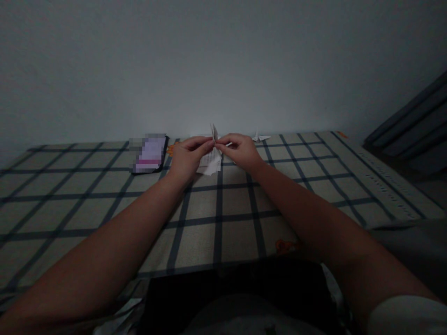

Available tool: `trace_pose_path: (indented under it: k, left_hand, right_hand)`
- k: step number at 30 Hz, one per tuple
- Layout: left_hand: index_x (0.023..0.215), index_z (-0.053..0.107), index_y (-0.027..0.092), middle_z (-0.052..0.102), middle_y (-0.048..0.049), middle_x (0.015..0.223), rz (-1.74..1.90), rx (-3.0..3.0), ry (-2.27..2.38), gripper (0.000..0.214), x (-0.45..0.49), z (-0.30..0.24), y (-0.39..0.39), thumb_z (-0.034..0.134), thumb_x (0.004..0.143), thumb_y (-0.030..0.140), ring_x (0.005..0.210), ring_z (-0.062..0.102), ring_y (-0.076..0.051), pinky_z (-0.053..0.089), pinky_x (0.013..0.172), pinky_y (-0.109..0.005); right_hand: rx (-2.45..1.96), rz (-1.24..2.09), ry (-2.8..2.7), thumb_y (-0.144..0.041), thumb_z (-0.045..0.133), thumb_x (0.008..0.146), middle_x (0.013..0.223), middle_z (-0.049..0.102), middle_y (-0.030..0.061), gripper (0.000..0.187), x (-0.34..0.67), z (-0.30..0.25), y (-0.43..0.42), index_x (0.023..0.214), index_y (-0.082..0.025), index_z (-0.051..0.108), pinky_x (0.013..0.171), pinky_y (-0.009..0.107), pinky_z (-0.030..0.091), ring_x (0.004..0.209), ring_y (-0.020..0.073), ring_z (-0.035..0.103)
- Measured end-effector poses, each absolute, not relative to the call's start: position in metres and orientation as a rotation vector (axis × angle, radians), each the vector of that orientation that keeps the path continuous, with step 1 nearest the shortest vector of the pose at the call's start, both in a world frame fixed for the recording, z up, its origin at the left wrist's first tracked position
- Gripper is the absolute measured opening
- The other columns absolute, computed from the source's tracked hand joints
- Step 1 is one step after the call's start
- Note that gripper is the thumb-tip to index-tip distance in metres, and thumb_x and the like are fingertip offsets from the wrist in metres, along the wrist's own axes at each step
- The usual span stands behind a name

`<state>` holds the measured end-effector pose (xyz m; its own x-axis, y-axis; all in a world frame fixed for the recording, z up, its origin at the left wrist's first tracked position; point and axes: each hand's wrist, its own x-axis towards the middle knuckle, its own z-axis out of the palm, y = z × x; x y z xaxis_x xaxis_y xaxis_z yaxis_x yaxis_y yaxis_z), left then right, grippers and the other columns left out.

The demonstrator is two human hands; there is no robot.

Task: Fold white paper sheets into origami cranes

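A small piece of folded paper point(214, 132) stands upright between my fingertips, near the far side of the table. My left hand point(190, 155) pinches it from the left, thumb and forefinger closed. From the right, my right hand point(240, 149) pinches the same paper. Under and just behind my hands lie several loose sheets of paper point(209, 165), partly hidden by my left hand. A folded paper crane point(260, 137) rests on the cloth, just beyond my right hand. The fine folds of the held paper are too small and dim to make out.
A phone point(151, 154) with a lit, blurred screen lies left of my left hand. A checked tablecloth point(237, 200) covers the table, which meets a pale wall point(223, 60) at the back. Dark draped fabric point(415, 125) hangs at the right.
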<state>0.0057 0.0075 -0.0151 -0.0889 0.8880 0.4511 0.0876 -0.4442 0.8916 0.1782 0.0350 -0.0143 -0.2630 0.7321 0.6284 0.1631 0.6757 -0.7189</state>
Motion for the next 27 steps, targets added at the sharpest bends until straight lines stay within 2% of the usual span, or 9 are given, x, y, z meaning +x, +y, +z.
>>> trace_pose_path:
  k: [6,16,18,23,25,27]
  left_hand:
    - [0.088,0.078,0.019,0.077,-0.0062,0.093,1.608,1.645,1.167,0.025,0.006,-0.014,0.004,0.077,0.075,0.041,0.09,0.07,-0.021,0.055,0.088,-0.035]
    - [0.083,0.071,0.017,0.072,-0.0036,0.076,1.636,1.646,1.295,0.02,0.005,-0.016,0.008,0.073,0.075,0.035,0.07,0.068,-0.016,0.054,0.069,-0.028]
    - [0.09,0.069,0.018,0.071,-0.0026,0.076,1.628,1.638,1.266,0.023,0.006,-0.017,0.009,0.074,0.074,0.033,0.069,0.067,-0.016,0.054,0.068,-0.028]
    - [0.121,0.056,0.024,0.068,0.0017,0.078,1.611,1.612,1.146,0.053,0.007,-0.016,0.007,0.076,0.072,0.025,0.065,0.067,-0.014,0.055,0.067,-0.026]
    - [0.116,0.06,0.024,0.069,0.0008,0.08,1.624,1.672,1.157,0.045,0.006,-0.015,0.005,0.075,0.074,0.025,0.067,0.067,-0.014,0.055,0.068,-0.026]
    - [0.101,0.068,0.021,0.071,-0.0019,0.083,1.623,1.757,1.175,0.026,0.005,-0.015,0.005,0.073,0.076,0.028,0.07,0.068,-0.014,0.055,0.068,-0.026]
  right_hand:
    - [-0.739,0.721,-1.753,-0.042,0.071,0.081,0.087,0.073,0.0053,0.023,0.178,-0.018,0.04,0.085,-0.019,0.074,0.08,0.033,0.055,0.083,0.0169,0.066]
    - [-0.771,0.867,-1.686,-0.038,0.069,0.08,0.082,0.068,0.0029,0.022,0.172,-0.029,0.05,0.09,-0.019,0.067,0.074,0.031,0.055,0.078,0.015,0.065]
    - [-0.777,0.877,-1.676,-0.034,0.069,0.079,0.081,0.067,0.0018,0.02,0.171,-0.028,0.049,0.091,-0.018,0.065,0.074,0.03,0.055,0.076,0.0142,0.064]
    - [-0.733,0.92,-1.653,-0.026,0.067,0.079,0.075,0.063,-0.0028,0.024,0.17,-0.023,0.041,0.102,-0.022,0.06,0.07,0.025,0.053,0.069,0.0112,0.063]
    - [-0.684,0.928,-1.67,-0.025,0.065,0.08,0.074,0.063,-0.0036,0.026,0.171,-0.02,0.038,0.106,-0.023,0.059,0.07,0.025,0.052,0.069,0.0112,0.063]
    - [-0.68,0.889,-1.71,-0.026,0.063,0.083,0.077,0.064,-0.0019,0.017,0.172,-0.018,0.036,0.099,-0.022,0.062,0.072,0.026,0.053,0.07,0.0112,0.063]
